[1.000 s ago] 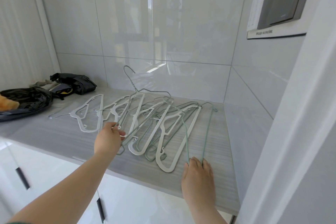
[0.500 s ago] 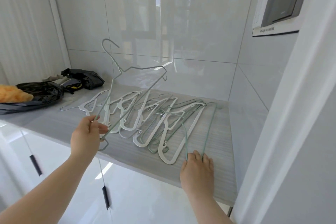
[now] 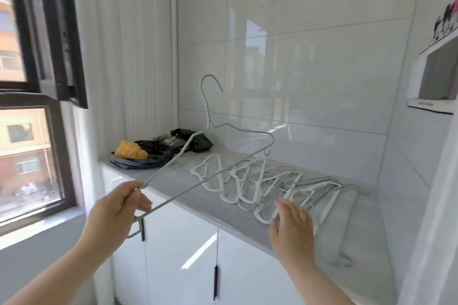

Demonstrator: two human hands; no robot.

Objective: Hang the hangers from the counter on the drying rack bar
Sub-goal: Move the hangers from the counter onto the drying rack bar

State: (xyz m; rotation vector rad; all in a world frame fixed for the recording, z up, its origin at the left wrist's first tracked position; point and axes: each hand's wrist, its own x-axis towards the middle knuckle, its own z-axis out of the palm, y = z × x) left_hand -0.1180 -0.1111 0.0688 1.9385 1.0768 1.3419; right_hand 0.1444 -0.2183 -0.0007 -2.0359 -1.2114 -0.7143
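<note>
My left hand grips one corner of a pale green wire hanger, held up in the air in front of the counter with its hook pointing up. Several white and green hangers lie overlapping on the grey counter. My right hand hovers with fingers spread over the near ends of those hangers, holding nothing. No drying rack bar is in view.
Black bags and a yellow-orange sponge-like lump sit at the counter's left end. A dark-framed window is on the left, white cabinet doors below the counter, a wall-mounted white box at the right.
My left hand has lifted the wire hanger off the pile and swung it left and up. My right hand has let go of the green hanger's end and opened. The view turned left.
</note>
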